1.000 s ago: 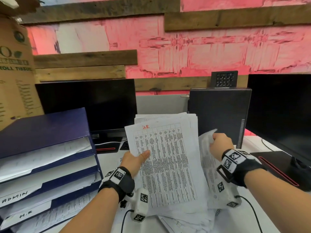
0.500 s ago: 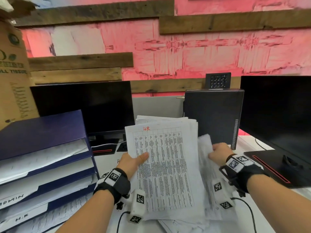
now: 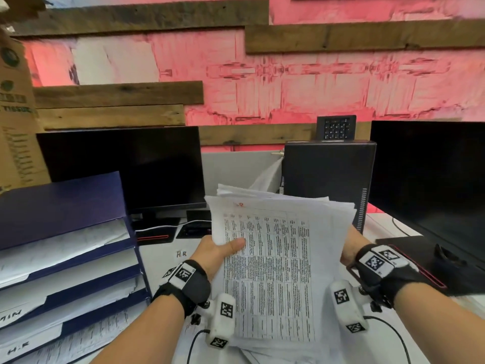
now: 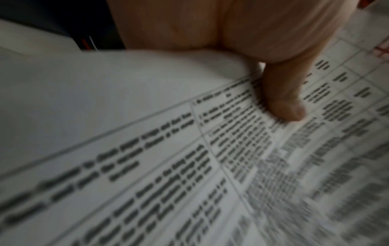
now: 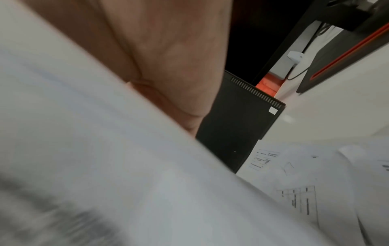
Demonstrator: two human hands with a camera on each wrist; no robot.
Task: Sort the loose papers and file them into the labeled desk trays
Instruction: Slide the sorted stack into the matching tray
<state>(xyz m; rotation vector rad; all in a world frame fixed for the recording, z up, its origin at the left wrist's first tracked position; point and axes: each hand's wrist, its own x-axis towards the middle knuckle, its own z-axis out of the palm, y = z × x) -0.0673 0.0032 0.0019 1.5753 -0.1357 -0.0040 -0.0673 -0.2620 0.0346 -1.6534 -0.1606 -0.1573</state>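
Note:
A stack of printed papers (image 3: 278, 258) is held up over the desk, its top sheet a table with a red mark at its head. My left hand (image 3: 217, 249) grips the stack's left edge, thumb (image 4: 282, 99) pressed on the printed sheet (image 4: 189, 166). My right hand (image 3: 350, 248) holds the right edge; its fingers are hidden behind the sheets, and only the palm (image 5: 157, 58) shows against the paper (image 5: 105, 166). Dark blue stacked desk trays (image 3: 131, 243) stand at the left with papers in them, the lowest labelled H.R (image 3: 18, 350).
More loose papers (image 5: 305, 183) lie on the desk under the stack, one marked HR (image 3: 181, 254). A black computer tower (image 3: 328, 174) stands behind the papers, between two dark monitors (image 3: 126, 166). A cardboard box (image 3: 15, 114) rises at far left.
My right hand has brought its loose, curled sheet in against the stack's right edge, and both hands now hold one stack. The left hand's grip is unchanged.

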